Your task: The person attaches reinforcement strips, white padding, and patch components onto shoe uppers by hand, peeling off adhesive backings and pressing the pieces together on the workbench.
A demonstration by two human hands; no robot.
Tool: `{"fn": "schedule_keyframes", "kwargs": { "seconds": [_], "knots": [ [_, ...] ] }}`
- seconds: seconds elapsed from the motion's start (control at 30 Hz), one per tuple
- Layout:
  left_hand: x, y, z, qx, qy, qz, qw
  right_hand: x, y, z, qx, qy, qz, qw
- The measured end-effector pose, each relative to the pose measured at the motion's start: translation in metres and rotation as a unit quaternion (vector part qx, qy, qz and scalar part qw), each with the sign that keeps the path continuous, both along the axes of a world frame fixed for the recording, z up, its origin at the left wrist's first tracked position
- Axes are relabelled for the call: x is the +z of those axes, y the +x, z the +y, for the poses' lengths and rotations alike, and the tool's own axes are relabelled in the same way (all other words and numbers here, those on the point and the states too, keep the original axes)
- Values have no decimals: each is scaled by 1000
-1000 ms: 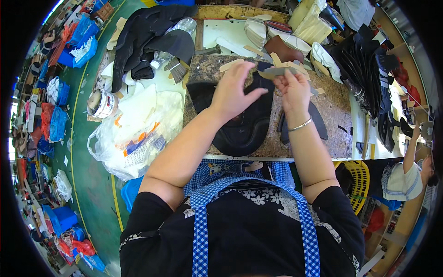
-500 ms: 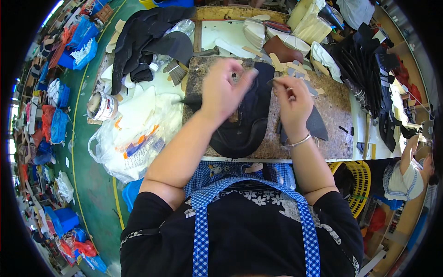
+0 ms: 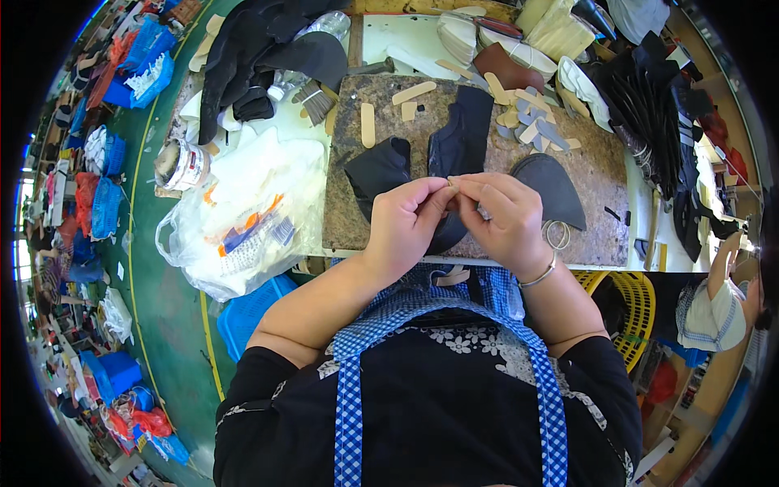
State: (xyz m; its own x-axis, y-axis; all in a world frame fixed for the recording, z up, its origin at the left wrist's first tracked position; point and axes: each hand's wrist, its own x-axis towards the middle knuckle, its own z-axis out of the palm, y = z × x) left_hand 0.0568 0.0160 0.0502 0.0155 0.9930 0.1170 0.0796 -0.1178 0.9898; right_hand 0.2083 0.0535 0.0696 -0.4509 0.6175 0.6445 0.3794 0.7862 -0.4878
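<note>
My left hand (image 3: 406,227) and my right hand (image 3: 505,219) meet in front of me, thumbs and fingertips pinched together. Whatever small thing sits between the fingertips is too hidden to name. Beneath them lies a black curved piece (image 3: 461,134), like a shoe upper, on a worn brown board (image 3: 599,174); my hands cover its near part. Its left side (image 3: 381,170) shows beside my left hand. Right of my right hand rests a dark grey rounded piece (image 3: 553,188), with thin looped bands (image 3: 558,235) by my wrist.
Tan strips (image 3: 367,124) and small grey pieces (image 3: 548,134) lie on the board. A white plastic bag (image 3: 243,219) and a tub (image 3: 182,166) stand left. Black pieces are heaped at the far left (image 3: 231,73) and right (image 3: 649,97). A yellow basket (image 3: 641,316) sits below, right.
My hands, apart over the black piece before, have come nearer to me and joined at the fingertips. Tan strips at the board's far left now show. The view has shifted slightly.
</note>
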Motion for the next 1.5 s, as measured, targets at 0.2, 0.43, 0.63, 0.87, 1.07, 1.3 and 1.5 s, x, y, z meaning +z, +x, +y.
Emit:
{"fn": "schedule_keyframes", "kwargs": {
  "seconds": [0.2, 0.43, 0.63, 0.87, 1.07, 1.3, 1.5],
  "knots": [
    [-9, 1, -13, -65, 75, 55, 994, -19, 18, -15, -57, -539, 356, 761],
    [-15, -6, -17, -54, -98, -131, 985, 9, 57, -10, 26, -248, -172, 953],
    [-13, 7, -8, -83, -108, -202, 970, -8, 20, 24, -68, -118, -62, 989],
    [-38, -15, 3, -26, 206, 465, 861, -55, 4, 80, 42, -542, 45, 838],
    [-35, -16, 6, -8, 180, 459, 870, -67, -2, 80, -10, -465, -6, 885],
    [-18, -30, 13, -61, 103, 532, 838, -40, -23, 58, -118, -27, -128, 984],
    [-13, -74, 35, 71, 214, 539, 811, -47, -20, 64, 93, 1, -202, 975]
  ]
}}
